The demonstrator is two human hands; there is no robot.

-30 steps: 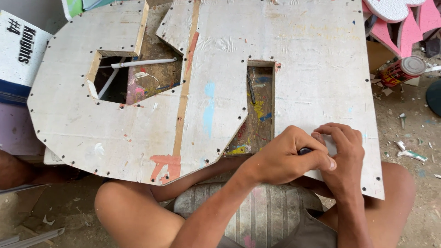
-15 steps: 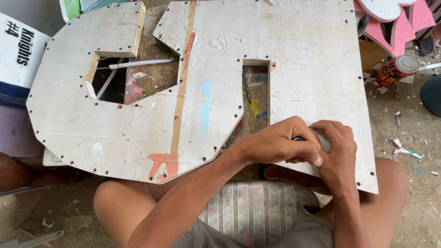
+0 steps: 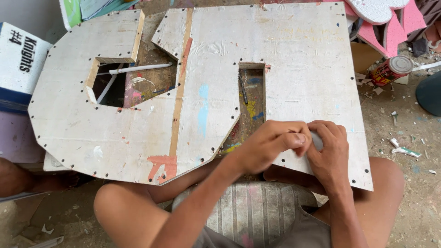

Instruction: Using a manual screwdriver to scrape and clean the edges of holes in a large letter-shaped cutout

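A large white board [image 3: 298, 55], cut in letter shapes and edged with dark nail heads, lies across my knees. Both hands meet on its lower right part. My left hand [image 3: 268, 144] reaches in from the lower left, with its thumb and fingers pinched on a small grey object [image 3: 316, 139]. My right hand [image 3: 330, 154] curls around the same object from the right, knuckles up. Most of the object is hidden between the fingers. A second white board [image 3: 92, 124] with a rectangular cut-out adjoins it on the left.
A red can [image 3: 390, 70] lies on the dirty floor at the right, beside pink foam shapes [image 3: 395, 27]. A white rod [image 3: 138, 69] and a dark drill bit [image 3: 243, 89] show through the cut-outs. A white box [image 3: 20, 59] stands at far left.
Both hands stay pressed together on the board's lower right part, and the fingers have shifted a little around the small object. The view has drifted slightly.
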